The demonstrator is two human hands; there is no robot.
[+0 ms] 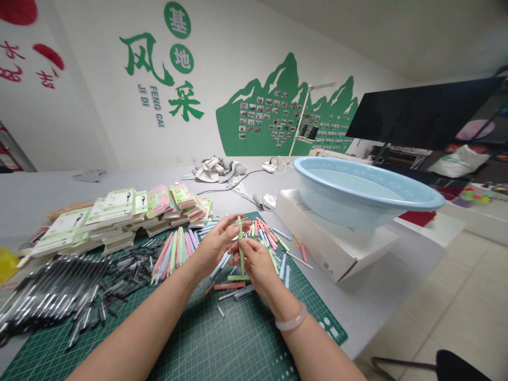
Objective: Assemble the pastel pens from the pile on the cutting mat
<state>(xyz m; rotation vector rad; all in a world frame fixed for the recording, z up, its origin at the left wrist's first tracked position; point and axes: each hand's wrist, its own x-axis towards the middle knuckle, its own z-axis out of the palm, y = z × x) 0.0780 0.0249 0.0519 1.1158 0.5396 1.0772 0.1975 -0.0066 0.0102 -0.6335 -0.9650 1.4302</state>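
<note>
Between my two hands a light green pen [240, 243] stands nearly upright above the cutting mat [198, 333]. My left hand [216, 244] has its fingers closed about the pen's upper part. Lower down, my right hand [257, 260] pinches the same pen; a pale bangle [291, 318] circles that wrist. Just below them lie a red pen part [229, 286] and a green one [238, 278]. Pink, green and blue pen parts [268, 233] are scattered behind my right hand. A row of pastel pens [174, 254] lies left of my left hand.
Clear pens with black parts [59, 291] are heaped at the left, with black caps [135, 267] beside them. Behind are stacked boxes [115, 206]. A blue basin [357, 185] rests on a white carton [317, 233] at the right. Grey-white cloths [214, 169] lie farther back.
</note>
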